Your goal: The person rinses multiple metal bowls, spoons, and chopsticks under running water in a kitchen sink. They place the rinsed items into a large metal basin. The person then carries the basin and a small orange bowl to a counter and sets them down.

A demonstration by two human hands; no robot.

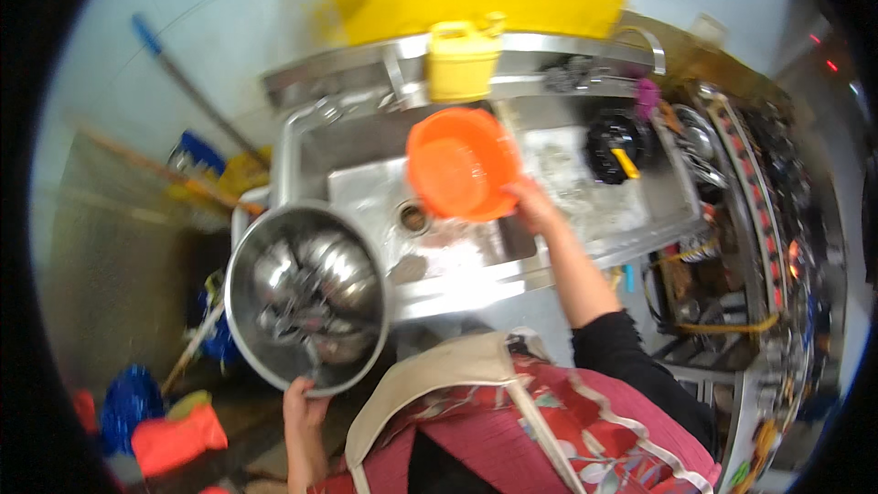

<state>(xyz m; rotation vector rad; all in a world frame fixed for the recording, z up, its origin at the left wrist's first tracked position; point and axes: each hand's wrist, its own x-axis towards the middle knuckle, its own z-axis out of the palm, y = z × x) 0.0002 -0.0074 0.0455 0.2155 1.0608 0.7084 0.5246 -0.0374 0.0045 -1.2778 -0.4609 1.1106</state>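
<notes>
Over the left basin of a stainless steel double sink [343,206], an orange plastic bowl [459,165] is held at its right rim by my right hand [531,204]. The bowl looks empty apart from some wet glints. My left hand [305,401] grips the near rim of a large steel mixing bowl [236,302] at the sink's left front corner. Shiny metal pieces, too blurred to name, lie inside that steel bowl. Below the orange bowl, the round drain [413,217] of the basin shows.
A yellow jerrycan [464,65] stands on the sink's back ledge. In the right basin are a black round item [607,144] and something with a yellow handle [624,163]. A stove with a lit flame [794,257] is at right. Long handles [199,99] lean at left.
</notes>
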